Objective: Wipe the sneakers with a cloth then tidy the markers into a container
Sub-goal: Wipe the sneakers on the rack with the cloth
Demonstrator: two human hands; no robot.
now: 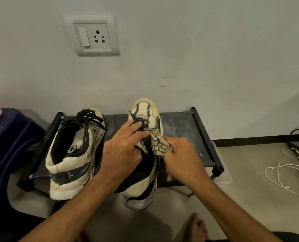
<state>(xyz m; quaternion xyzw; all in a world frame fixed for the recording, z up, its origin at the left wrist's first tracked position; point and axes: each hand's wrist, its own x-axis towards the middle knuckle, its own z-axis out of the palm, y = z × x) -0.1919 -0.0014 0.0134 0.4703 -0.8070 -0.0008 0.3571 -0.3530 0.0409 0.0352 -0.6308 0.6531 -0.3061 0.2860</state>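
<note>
A worn cream-and-grey left sneaker (71, 154) with black laces and lining stands free on a low black rack (183, 126), toe to the wall, laces loose, heel at the front edge. Just beside it, the matching right sneaker (146, 109) overhangs that edge, the left hand (122, 151) holding its laces and tongue. A crumpled cream cloth (160, 143) with dark pattern, bunched in the right hand (182, 156), touches this sneaker's side.

You got dim, flat indoor light here, a greenish-grey cast, brightest on the wall (189, 49). Soft shadow pooled under the rack (180, 123), and the lower left went nearly black. Centre was sharp: your left hand (122, 151), your right hand (182, 154), the cloth (160, 144) pattern, the held sneaker (145, 109). Your wide lens bowed the rack's rails and frame edges, corners softer.
</note>
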